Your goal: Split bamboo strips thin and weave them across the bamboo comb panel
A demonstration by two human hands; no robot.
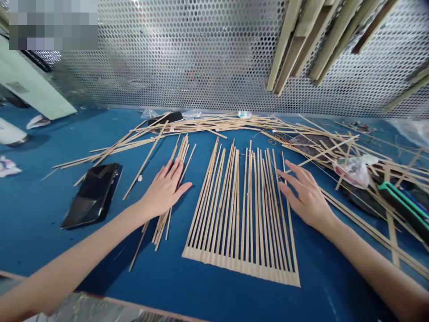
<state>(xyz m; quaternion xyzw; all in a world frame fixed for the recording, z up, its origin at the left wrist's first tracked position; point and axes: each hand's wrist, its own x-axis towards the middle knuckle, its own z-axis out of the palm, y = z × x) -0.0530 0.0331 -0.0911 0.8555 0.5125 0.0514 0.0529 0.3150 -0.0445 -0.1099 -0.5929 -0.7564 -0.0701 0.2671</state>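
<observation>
My left hand (163,190) lies palm down with its fingers stretched out over a small bunch of loose bamboo strips (160,232). To the right of it, a row of thin bamboo strips (237,197) is spread on the blue table, side by side. A pale band (241,264) joins their near ends, while their far ends are free and uneven. My right hand (303,194) has its fingers spread at the row's right edge, the fingertips at the outermost strips. Whether they press on them I cannot tell. Neither hand grips anything.
Long loose strips (214,124) lie heaped along the back and right. A black phone-like object (92,194) rests at the left. A crumpled plastic bag (357,171) and a green-and-black tool handle (402,203) are at the right. A perforated metal panel (187,58) stands behind.
</observation>
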